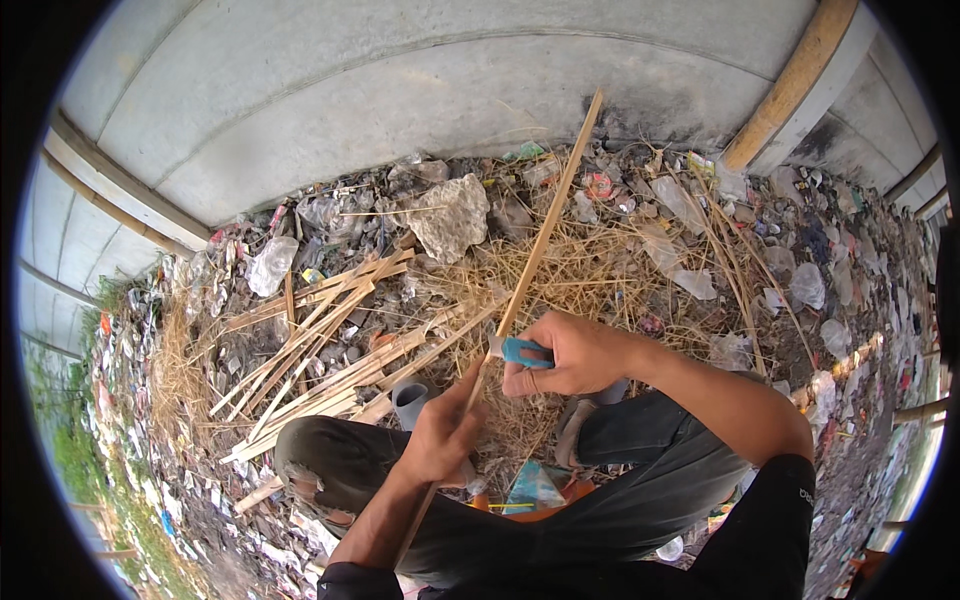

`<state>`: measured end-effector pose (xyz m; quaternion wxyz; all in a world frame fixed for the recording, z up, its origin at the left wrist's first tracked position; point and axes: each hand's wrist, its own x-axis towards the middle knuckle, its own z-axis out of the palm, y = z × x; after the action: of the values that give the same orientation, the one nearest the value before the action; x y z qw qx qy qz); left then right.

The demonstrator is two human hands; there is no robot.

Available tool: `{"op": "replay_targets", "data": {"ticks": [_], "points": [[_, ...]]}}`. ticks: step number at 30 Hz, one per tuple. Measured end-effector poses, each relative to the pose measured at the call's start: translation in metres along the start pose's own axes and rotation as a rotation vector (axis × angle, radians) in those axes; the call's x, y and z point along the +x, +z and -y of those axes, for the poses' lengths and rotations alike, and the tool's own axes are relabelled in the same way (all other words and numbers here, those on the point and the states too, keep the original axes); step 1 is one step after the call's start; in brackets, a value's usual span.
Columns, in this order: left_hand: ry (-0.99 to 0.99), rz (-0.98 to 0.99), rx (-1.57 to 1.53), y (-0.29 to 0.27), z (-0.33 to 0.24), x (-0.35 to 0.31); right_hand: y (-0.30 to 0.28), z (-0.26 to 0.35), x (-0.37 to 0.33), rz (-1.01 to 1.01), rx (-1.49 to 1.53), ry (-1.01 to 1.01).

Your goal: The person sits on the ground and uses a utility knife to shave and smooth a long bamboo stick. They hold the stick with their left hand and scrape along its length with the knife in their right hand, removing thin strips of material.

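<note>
A long bamboo strip runs from near the concrete wall down past my left forearm. My left hand is closed around it, just below the middle of the view. In my right hand is a small knife with a teal handle. Its pale front end touches or nearly touches the strip, a little above my left fingers. The cutting edge itself is too small to make out. Several split bamboo strips lie piled on the ground to the left of my hands.
A grey concrete wall spans the far side, with a bamboo pole against it. A pale rock, dry straw and plastic litter cover the ground. Near my left knee stands a grey cylinder. My bent legs frame the near side.
</note>
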<state>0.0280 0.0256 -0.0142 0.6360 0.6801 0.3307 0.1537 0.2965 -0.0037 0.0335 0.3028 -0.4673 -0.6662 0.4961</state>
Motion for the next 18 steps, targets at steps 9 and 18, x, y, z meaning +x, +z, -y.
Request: {"op": "replay_targets", "data": {"ticks": [9,18], "points": [[-0.226,0.226,-0.478,0.003,-0.015,-0.008,-0.049,-0.013,-0.001,-0.604,-0.571,0.305],[-0.276,0.219,-0.678,-0.001,-0.02,-0.008,-0.01,-0.003,0.006,-0.506,-0.508,0.211]]}}
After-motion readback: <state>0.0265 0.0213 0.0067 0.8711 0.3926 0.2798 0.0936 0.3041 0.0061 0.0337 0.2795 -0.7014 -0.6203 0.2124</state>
